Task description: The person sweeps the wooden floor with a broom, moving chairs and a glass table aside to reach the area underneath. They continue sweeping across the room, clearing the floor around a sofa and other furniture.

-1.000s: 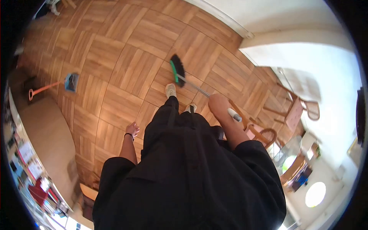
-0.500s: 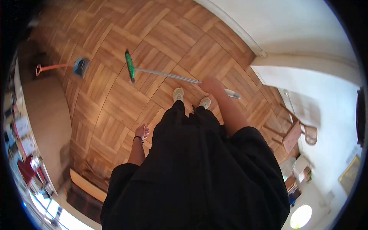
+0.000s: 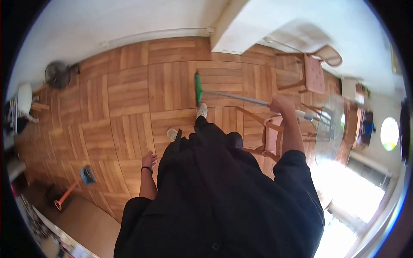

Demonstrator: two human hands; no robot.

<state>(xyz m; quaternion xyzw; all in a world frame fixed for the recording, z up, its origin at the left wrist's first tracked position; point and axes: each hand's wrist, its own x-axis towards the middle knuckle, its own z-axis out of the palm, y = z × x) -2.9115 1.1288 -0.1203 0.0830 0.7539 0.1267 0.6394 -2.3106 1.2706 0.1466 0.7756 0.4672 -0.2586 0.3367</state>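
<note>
My right hand is wrapped round the grey handle of a broom, whose white grip end sticks out past the wrist. The green broom head rests on the wooden floor just ahead of my shoe. On the other side, my left hand hangs beside my body with nothing in it, its fingers loosely apart. A dark band circles that wrist.
A blue dustpan with an orange handle lies at the lower left. Pink-cushioned chairs and a round glass tabletop stand at the right. A black fan is by the left wall, and a white pillar juts out ahead.
My view has turned to the right, bringing the chairs and glass table closer. My right hand still grips the broom, whose head is now nearer my feet. My left hand stays empty.
</note>
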